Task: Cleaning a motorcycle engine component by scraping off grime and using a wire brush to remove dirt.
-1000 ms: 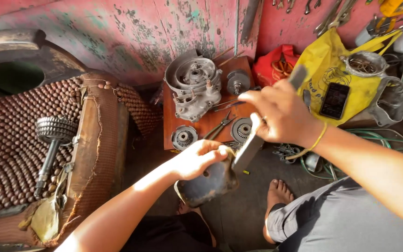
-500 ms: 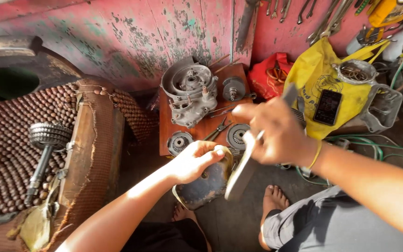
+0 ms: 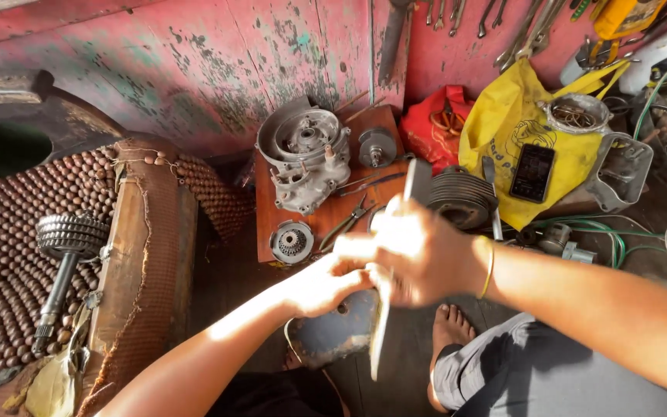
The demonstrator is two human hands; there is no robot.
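Head view: right hand (image 3: 426,251) closes around a long flat grey metal blade (image 3: 384,309), held near-vertical and motion-blurred. Left hand (image 3: 326,284) grips a dark rounded metal cover (image 3: 341,328) below, partly hidden; both above the floor.

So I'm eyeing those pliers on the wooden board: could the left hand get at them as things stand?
Probably not right away: the left hand is busy gripping a metal part, though the pliers lie uncovered just beyond it.
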